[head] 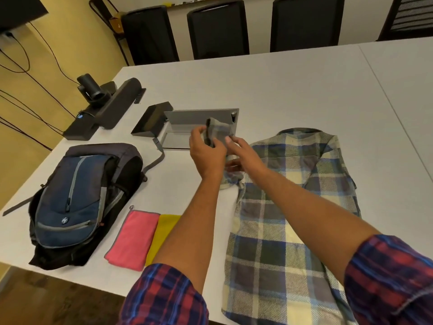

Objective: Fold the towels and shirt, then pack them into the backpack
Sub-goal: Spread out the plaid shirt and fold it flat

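A blue, grey and cream plaid shirt (293,207) lies flat on the white table (281,85), collar toward the far side. Its left sleeve is lifted off the table. My left hand (206,153) grips the sleeve's cuff end, and my right hand (243,153) pinches the same sleeve just beside it. A folded pink towel (132,239) and a folded yellow towel (164,233) lie side by side near the front edge, the yellow one partly under my left forearm. The navy and black backpack (77,202) lies at the left, its main compartment open.
A grey tablet on a stand (201,118) and a black box (151,121) sit just beyond my hands. A black camera and speaker bar (105,104) occupy the far left corner. Black chairs (218,29) line the far side. The table edge runs close in front.
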The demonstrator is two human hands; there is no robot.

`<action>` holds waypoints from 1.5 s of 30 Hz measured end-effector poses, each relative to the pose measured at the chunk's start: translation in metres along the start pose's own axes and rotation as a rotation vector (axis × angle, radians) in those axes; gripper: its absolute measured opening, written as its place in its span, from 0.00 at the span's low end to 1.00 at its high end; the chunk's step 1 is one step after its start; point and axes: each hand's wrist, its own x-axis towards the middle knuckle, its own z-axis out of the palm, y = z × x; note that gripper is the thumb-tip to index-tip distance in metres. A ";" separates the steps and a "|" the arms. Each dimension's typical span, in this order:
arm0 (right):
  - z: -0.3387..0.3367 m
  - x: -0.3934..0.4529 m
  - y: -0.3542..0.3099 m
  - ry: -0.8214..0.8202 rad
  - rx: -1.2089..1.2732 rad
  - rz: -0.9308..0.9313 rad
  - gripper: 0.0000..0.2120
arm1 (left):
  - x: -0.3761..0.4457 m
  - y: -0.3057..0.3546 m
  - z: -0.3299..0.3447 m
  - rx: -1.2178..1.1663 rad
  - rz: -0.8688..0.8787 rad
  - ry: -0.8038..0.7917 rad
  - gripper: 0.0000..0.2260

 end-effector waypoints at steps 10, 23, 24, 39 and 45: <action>-0.004 0.020 -0.020 0.009 -0.182 0.022 0.20 | 0.004 -0.018 -0.003 -0.094 -0.085 -0.308 0.14; -0.001 0.042 -0.065 0.130 -0.708 -0.250 0.24 | 0.037 -0.025 -0.040 0.077 0.048 -0.465 0.33; 0.001 0.043 -0.067 0.120 -0.724 -0.308 0.25 | 0.036 -0.024 -0.042 0.084 0.067 -0.507 0.34; 0.001 0.033 -0.040 0.119 -0.297 -0.232 0.22 | 0.030 -0.029 -0.041 0.059 -0.114 0.120 0.19; 0.007 0.020 -0.046 -0.210 -0.170 -0.007 0.27 | 0.004 -0.022 -0.033 0.224 0.083 0.062 0.13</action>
